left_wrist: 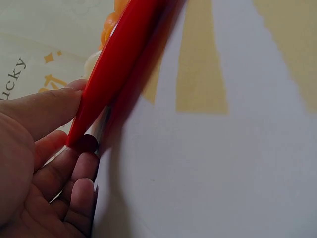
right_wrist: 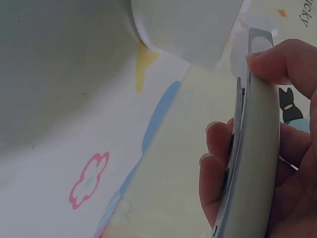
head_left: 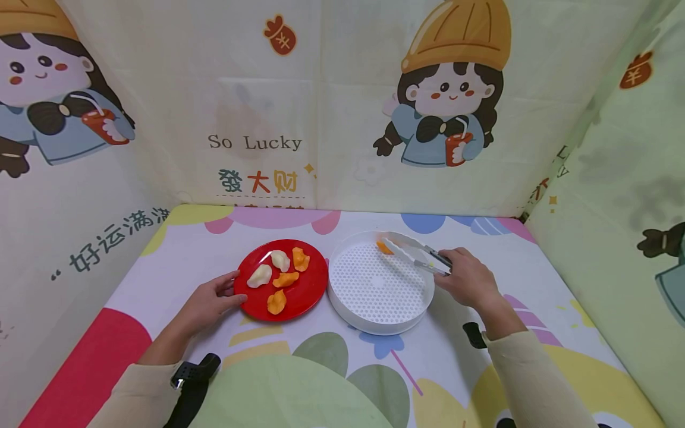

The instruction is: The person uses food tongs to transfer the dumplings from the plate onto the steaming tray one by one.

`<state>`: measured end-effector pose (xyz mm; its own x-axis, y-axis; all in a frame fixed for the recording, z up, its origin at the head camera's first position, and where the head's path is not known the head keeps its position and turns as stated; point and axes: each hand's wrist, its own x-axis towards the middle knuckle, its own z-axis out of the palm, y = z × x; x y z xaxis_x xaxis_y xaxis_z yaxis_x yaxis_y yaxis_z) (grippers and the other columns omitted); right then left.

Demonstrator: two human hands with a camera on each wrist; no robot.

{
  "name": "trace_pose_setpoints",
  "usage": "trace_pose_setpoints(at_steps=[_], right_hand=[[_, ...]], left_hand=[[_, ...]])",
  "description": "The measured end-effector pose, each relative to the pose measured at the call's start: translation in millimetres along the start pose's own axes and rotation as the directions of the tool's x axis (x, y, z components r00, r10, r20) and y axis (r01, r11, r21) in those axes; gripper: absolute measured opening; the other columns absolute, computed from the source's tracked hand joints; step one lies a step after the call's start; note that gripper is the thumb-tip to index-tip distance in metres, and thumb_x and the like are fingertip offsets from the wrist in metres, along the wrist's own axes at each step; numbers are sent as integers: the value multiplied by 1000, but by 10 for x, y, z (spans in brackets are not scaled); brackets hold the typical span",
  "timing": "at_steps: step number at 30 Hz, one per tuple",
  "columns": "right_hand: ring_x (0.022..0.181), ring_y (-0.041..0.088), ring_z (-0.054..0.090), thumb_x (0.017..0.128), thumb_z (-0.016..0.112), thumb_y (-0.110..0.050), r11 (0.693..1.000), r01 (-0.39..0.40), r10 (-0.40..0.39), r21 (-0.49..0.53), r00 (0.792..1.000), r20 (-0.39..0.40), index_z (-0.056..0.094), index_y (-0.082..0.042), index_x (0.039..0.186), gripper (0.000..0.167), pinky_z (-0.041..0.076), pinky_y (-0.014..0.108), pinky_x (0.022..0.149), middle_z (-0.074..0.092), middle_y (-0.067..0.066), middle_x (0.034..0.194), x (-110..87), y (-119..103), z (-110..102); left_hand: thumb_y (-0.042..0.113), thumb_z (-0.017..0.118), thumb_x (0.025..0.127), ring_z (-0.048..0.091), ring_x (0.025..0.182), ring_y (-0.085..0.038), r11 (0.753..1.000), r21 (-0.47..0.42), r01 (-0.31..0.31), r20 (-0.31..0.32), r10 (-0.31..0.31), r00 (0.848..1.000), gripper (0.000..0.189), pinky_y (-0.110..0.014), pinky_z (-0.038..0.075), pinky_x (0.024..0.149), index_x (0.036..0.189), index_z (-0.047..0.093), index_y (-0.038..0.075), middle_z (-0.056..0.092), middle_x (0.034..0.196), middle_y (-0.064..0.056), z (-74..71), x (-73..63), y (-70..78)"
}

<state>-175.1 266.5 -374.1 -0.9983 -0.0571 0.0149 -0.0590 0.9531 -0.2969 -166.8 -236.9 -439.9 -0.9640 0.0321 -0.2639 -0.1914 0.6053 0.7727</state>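
Note:
My left hand (head_left: 210, 304) pinches the near left rim of a red plate (head_left: 305, 292), thumb on top and fingers beneath in the left wrist view. Two white dumplings (head_left: 260, 276) and several orange dumplings (head_left: 276, 302) lie on the plate. In my right hand (head_left: 471, 279) is a pair of tongs (head_left: 414, 244), its fingers wrapped round the handle (right_wrist: 255, 148). Between the tips of the tongs sits one orange dumpling (head_left: 384, 248), over the back of a round white steamer tray (head_left: 382, 326) with a perforated base.
Plate and tray stand side by side on a cartoon-patterned tablecloth (head_left: 321, 410). Behind them rises a pale printed backdrop (head_left: 342, 119), with further cloth walls at left and right.

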Motion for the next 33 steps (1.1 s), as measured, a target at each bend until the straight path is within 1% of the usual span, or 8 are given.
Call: trace_pose_setpoints(at_steps=[4, 9, 13, 15, 17, 24, 29, 33], right_hand=[[104, 39, 56, 88, 64, -25, 1000, 17, -17, 26, 1000, 2, 55, 3, 138, 58, 52, 55, 82, 53, 26, 133, -13, -36, -6], [101, 36, 58, 86, 65, -24, 997, 54, -54, 46, 999, -5, 57, 1, 137, 58, 52, 50, 79, 55, 23, 132, -32, -159, -12], [99, 34, 59, 85, 67, -23, 992, 99, -99, 80, 995, -3, 58, 0, 135, 57, 53, 45, 76, 56, 22, 131, -57, -279, 0], [96, 31, 59, 84, 68, -22, 987, 129, -129, 95, 992, -3, 60, 0, 134, 55, 53, 42, 73, 57, 20, 129, -72, -336, 11], [93, 29, 59, 84, 67, -22, 983, 157, -157, 96, 988, -3, 61, -1, 132, 53, 51, 41, 70, 59, 17, 126, -83, -389, 24], [93, 25, 58, 85, 70, -19, 963, 236, -242, 127, 970, 33, 62, -3, 131, 50, 51, 38, 74, 60, 12, 121, -125, -590, 76], [88, 20, 56, 83, 70, -19, 946, 301, -308, 121, 950, 52, 64, -5, 129, 48, 50, 33, 70, 61, 8, 115, -153, -728, 131], [88, 18, 57, 83, 70, -20, 931, 350, -358, 105, 932, 62, 65, -7, 128, 47, 50, 33, 72, 62, 5, 112, -171, -834, 176]], left_hand=[[28, 79, 87, 44, 128, -48, 1000, 3, 4, 2, -4, 1000, 88, -43, 58, 84, 156, 30, 2, 43, 144, -32, -4, -6, 2], [29, 79, 87, 43, 129, -48, 1000, 11, 6, 1, -6, 1000, 89, -43, 58, 84, 156, 30, 3, 42, 145, -32, -7, -9, 5], [28, 78, 88, 44, 129, -48, 1000, 3, 1, 2, -1, 1000, 88, -43, 58, 84, 156, 30, 2, 42, 145, -32, -4, -11, 4], [28, 78, 88, 44, 129, -48, 1000, -1, 1, 2, -1, 1000, 88, -42, 58, 84, 156, 30, 2, 43, 145, -32, -2, -10, 3], [28, 78, 88, 44, 128, -47, 1000, -1, 1, 1, -1, 1000, 88, -42, 58, 84, 156, 30, 2, 43, 144, -31, 0, -7, 2], [27, 78, 88, 44, 128, -47, 1000, 0, 6, -5, -6, 1000, 87, -42, 58, 84, 156, 30, 3, 43, 144, -31, 6, 7, 1], [27, 78, 88, 44, 129, -47, 1000, -5, 10, -2, -10, 1000, 87, -42, 58, 84, 156, 30, 3, 43, 145, -31, 8, 12, 1], [27, 78, 88, 43, 129, -47, 1000, -3, 10, -2, -10, 1000, 87, -42, 58, 84, 156, 30, 3, 43, 145, -31, 8, 6, 4]])
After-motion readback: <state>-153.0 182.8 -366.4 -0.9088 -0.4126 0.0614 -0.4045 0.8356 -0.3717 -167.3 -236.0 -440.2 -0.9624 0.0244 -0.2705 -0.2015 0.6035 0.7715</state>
